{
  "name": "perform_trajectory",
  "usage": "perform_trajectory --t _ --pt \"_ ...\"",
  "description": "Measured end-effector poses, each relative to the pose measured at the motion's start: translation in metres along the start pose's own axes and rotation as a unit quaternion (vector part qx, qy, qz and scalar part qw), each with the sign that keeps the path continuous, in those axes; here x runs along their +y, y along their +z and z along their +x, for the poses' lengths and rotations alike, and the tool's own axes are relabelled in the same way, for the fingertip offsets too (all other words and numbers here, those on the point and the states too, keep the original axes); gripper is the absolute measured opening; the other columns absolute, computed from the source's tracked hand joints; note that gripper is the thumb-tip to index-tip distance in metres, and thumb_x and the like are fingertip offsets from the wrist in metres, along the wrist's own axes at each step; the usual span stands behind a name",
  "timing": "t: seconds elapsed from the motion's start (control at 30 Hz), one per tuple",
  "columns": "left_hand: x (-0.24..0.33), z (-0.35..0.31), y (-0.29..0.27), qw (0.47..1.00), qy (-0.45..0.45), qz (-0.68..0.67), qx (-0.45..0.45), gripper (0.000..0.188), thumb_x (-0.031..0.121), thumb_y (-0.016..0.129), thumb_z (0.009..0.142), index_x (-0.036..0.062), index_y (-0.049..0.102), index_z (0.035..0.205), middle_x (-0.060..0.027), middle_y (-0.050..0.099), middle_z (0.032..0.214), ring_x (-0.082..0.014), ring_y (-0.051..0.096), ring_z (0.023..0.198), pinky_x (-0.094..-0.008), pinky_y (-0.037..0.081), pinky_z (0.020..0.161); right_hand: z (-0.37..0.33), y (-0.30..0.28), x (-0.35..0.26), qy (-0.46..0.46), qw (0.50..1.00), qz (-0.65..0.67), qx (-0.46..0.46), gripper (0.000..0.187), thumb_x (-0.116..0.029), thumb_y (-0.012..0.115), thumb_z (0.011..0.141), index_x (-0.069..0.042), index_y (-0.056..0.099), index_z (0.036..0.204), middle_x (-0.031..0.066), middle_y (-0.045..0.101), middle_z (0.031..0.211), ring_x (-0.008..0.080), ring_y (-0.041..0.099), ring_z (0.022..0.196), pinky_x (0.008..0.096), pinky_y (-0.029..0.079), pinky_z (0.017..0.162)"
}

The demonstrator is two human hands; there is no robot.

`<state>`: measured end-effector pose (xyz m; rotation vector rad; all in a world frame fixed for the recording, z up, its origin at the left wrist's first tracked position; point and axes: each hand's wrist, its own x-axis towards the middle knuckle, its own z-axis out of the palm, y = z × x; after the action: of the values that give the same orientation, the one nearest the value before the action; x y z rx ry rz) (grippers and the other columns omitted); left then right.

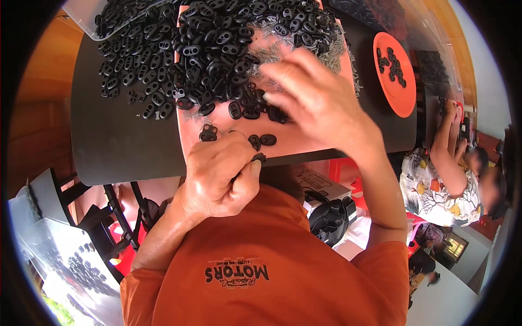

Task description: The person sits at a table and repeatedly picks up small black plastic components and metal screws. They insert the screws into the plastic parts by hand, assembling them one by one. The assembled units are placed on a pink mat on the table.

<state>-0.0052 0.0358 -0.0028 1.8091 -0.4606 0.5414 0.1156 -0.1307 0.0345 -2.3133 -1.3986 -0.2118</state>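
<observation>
My left hand [220, 176] is closed at the front edge of the pink sheet [283, 138], pinching a small black cord lock [260, 158] between thumb and fingers; most of the piece is hidden. A two-holed black cord lock [208, 132] lies right by its knuckles. Over the sheet my right hand [315, 98] reaches out with fingers apart, somewhat blurred, beside small clear springs [266, 54]. Two loose black oval pieces [267, 140] rest between the hands. Behind them spreads a heap of black cord-lock pieces [217, 54].
A round red-orange plate [405, 100] with several black cord locks stands at the right of the dark table [125, 157]. A clear plastic tray [89, 24] sits at the far left. Beyond the table's right side is another person in a floral garment [435, 190].
</observation>
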Motion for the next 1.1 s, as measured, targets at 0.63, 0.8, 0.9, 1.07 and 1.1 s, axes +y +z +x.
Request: perform_trajectory --t 0.63,0.8,0.9,1.07,1.1 --pt "-0.001 0.000 -0.001 1.000 0.002 -0.005 0.003 0.010 -0.010 0.054 0.063 -0.0034 0.051 0.069 -0.0087 0.045 0.057 -0.0225 0.048 0.046 -0.0312 0.036 0.040 -0.015 -0.024 0.026 0.119 0.985 -0.089 -0.084 0.012 -0.009 0.059 0.083 -0.006 0.056 0.094 0.0078 0.054 0.086 0.0303 0.056 0.071 0.0389 0.045 0.060" --pt "-0.001 0.000 -0.001 1.000 0.006 0.002 0.003 0.010 -0.010 0.054 0.064 -0.0034 0.051 0.070 -0.0089 0.045 0.057 -0.0226 0.047 0.046 -0.0310 0.036 0.040 -0.006 -0.010 0.020 0.071 0.995 -0.063 -0.042 0.011 -0.007 0.059 0.082 -0.005 0.055 0.092 0.0082 0.054 0.086 0.0296 0.057 0.071 0.0383 0.045 0.060" --pt "-0.001 -0.001 -0.001 1.000 0.004 0.001 0.008 0.010 -0.011 0.053 0.064 -0.0034 0.051 0.070 -0.0091 0.045 0.057 -0.0222 0.046 0.046 -0.0307 0.036 0.040 -0.008 -0.015 0.024 0.110 0.981 -0.127 -0.097 0.011 -0.005 0.058 0.083 -0.005 0.055 0.093 0.0082 0.054 0.086 0.0293 0.057 0.071 0.0379 0.045 0.059" --pt "0.003 -0.002 -0.003 0.999 -0.040 -0.010 -0.004 0.007 -0.011 0.048 0.069 -0.0051 0.050 0.072 -0.0120 0.053 0.063 -0.0189 0.047 0.050 -0.0287 0.039 0.047 -0.015 -0.019 0.023 0.109 0.988 -0.084 -0.070 0.007 -0.007 0.056 0.084 -0.004 0.053 0.089 0.0086 0.054 0.085 0.0304 0.057 0.070 0.0394 0.045 0.059" --pt "0.003 -0.003 -0.003 0.999 -0.050 -0.012 -0.005 0.006 -0.010 0.048 0.069 -0.0051 0.050 0.072 -0.0119 0.053 0.064 -0.0186 0.047 0.051 -0.0287 0.039 0.047 -0.015 -0.017 0.022 0.105 0.990 -0.074 -0.057 0.009 -0.004 0.057 0.083 -0.004 0.054 0.092 0.0087 0.054 0.085 0.0291 0.056 0.068 0.0373 0.045 0.060"
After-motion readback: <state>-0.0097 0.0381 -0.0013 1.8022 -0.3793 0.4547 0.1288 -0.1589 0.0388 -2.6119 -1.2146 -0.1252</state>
